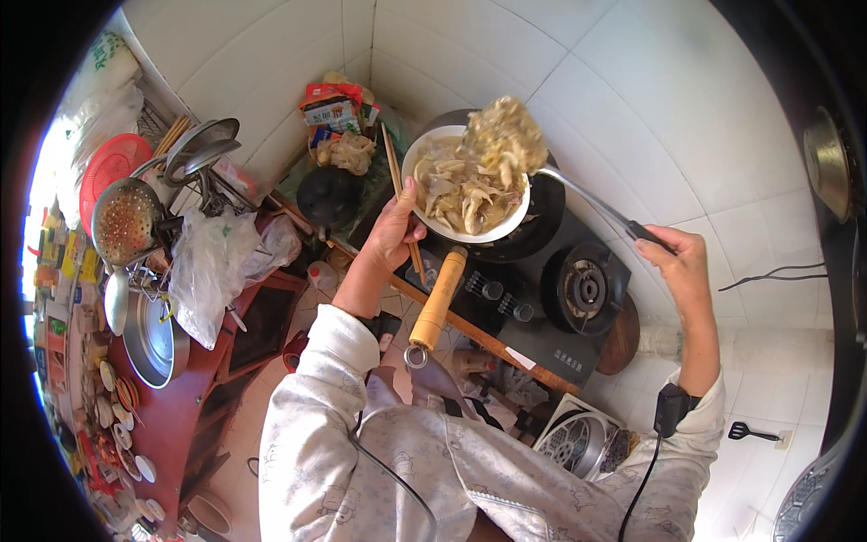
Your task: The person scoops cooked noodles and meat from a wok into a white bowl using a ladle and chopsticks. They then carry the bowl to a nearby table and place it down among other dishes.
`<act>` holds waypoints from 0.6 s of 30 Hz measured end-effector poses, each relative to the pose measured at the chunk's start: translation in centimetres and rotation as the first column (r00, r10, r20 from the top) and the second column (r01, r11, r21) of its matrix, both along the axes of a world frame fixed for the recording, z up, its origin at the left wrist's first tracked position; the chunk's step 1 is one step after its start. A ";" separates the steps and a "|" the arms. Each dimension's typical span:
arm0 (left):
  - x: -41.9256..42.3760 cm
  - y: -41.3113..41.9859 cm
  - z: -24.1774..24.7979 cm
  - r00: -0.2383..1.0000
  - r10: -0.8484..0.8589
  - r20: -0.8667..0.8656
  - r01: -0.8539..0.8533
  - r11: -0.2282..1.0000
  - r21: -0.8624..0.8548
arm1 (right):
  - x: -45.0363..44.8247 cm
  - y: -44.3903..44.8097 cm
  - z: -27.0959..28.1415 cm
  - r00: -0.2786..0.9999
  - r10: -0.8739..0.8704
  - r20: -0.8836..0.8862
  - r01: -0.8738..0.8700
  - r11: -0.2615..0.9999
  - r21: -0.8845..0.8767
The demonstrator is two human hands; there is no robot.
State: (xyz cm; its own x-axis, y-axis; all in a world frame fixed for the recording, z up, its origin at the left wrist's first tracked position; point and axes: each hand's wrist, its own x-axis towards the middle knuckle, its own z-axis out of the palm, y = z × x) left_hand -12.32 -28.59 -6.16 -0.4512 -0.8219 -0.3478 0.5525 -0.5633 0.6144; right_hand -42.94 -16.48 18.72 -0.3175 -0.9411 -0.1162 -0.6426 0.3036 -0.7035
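Observation:
My left hand [396, 230] grips the rim of a white bowl [428, 220] and a pair of wooden chopsticks [393, 159] that slant up past the rim. Inside the bowl lies cooked food in pale strips [467, 190] with broth. My right hand [674, 254] is closed on the black handle of a metal ladle or turner [589, 193]; its head is heaped with the same kind of food [508, 139] and is over the bowl's upper right part. Beneath the bowl is a dark wok [548, 210], whose wooden handle [439, 298] points towards me.
The black gas stove [535, 345] has another burner [584, 288] at the right. Left of the bowl are a black pot [330, 196] and food packets [332, 112]. A red cabinet [169, 406] holds strainers, bags and a metal pan [152, 345]. Tiled walls rise behind.

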 end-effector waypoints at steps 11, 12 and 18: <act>-0.5 0.1 -0.4 0.998 0.048 0.047 -0.047 0.999 -0.015 | 2.4 -0.7 -0.9 0.694 0.052 -0.718 -0.141 0.988 -0.064; -0.5 0.1 -0.5 0.998 0.047 0.046 -0.047 0.999 -0.015 | 2.2 -0.5 -0.7 0.599 0.074 -0.798 -0.224 0.971 -0.079; -0.7 0.5 -1.1 0.998 0.065 0.008 -0.065 0.998 0.007 | 0.7 0.4 -2.2 0.116 -0.061 -0.991 -0.613 0.781 -0.120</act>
State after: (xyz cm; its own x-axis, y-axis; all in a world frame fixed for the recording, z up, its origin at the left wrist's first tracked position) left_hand -13.00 -28.10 -7.28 -0.3940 -0.8468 -0.3573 0.5831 -0.5308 0.6150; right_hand -42.25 -16.13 16.53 0.4497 -0.7876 0.4213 -0.8101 -0.1610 0.5637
